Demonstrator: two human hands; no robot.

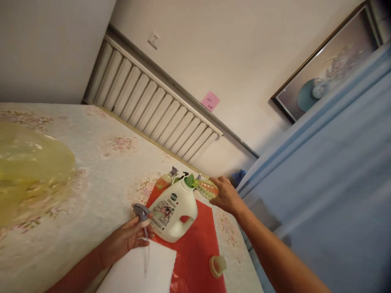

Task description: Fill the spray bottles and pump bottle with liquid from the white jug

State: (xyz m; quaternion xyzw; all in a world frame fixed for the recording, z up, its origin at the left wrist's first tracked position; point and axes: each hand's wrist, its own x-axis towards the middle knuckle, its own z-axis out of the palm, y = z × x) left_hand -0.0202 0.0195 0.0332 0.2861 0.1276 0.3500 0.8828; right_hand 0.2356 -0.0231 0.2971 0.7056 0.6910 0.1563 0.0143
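My left hand [126,237] is closed round a grey spray-trigger head [142,212] whose thin dip tube [146,254] hangs down over a white sheet. My right hand [226,195] grips a small clear bottle [206,188] with orange-yellow liquid, tipped on its side with its mouth at a green funnel [189,180] in the neck of a white detergent jug [174,212]. The jug stands on a red mat [198,248]. Behind the jug another spray bottle [166,179] with orange liquid stands upright.
A translucent yellowish cap [217,265] lies on the red mat near its front right corner. White paper [143,270] covers the mat's left front. The floral tablecloth [100,171] stretches left; a blurred yellow object [27,171] sits at far left. Blue fabric [330,179] fills the right; a radiator [152,110] lines the wall.
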